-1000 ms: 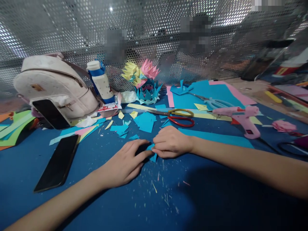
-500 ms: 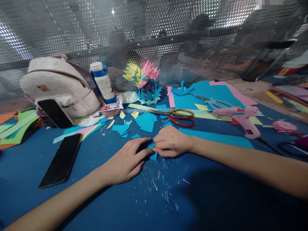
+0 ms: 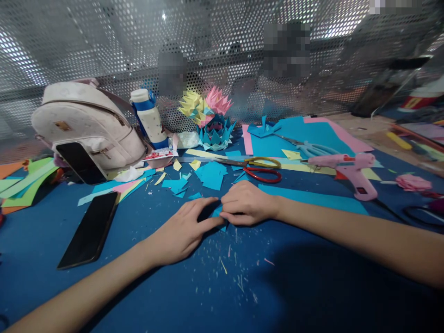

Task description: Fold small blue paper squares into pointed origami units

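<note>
The small blue paper piece (image 3: pixel 217 212) lay on the dark blue tabletop (image 3: pixel 166 296), between the parted thumb and forefinger of the left hand (image 3: pixel 178 233). The right hand (image 3: pixel 248 203) sat against its right side, fingers curled together; whether they pinched the paper, I could not tell. Scissors (image 3: pixel 246 163) lay just beyond the right hand.

A left hand (image 3: pixel 182 231), thumb and forefinger apart, meets a curled right hand (image 3: pixel 247 202) at a small blue paper piece (image 3: pixel 217 212) on a blue desk (image 3: pixel 145 300).
</note>
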A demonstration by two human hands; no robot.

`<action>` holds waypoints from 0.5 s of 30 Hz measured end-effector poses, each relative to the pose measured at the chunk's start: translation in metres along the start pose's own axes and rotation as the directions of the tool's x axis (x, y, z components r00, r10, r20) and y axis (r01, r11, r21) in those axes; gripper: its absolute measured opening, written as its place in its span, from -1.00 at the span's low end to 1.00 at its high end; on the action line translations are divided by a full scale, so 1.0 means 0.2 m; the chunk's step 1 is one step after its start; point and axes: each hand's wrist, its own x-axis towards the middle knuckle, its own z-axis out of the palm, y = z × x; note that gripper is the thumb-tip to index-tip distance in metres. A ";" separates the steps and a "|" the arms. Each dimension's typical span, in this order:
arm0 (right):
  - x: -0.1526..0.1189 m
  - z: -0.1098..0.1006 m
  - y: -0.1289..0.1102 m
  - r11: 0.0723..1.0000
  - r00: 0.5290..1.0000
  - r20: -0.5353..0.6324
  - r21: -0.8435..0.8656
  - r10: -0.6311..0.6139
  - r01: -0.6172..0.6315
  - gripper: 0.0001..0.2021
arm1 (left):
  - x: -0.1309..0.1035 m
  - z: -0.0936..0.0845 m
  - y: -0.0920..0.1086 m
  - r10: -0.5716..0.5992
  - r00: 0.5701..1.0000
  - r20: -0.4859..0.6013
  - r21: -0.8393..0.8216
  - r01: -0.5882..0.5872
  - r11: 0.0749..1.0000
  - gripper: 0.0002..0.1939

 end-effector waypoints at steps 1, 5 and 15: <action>0.00 0.00 0.00 1.000 1.000 0.009 -0.004 0.002 -0.002 -0.59 | 0.00 0.00 0.00 0.003 1.000 -0.003 0.003 -0.003 1.000 -0.50; 0.00 0.00 0.00 1.000 1.000 0.007 -0.015 0.004 -0.003 -0.58 | 0.00 0.00 0.01 0.014 0.999 -0.045 0.031 -0.012 0.999 -0.55; 0.00 0.00 0.00 1.000 1.000 0.008 -0.026 0.000 0.000 -0.58 | -0.01 0.01 0.03 0.056 0.986 -0.159 0.265 -0.012 0.964 -0.60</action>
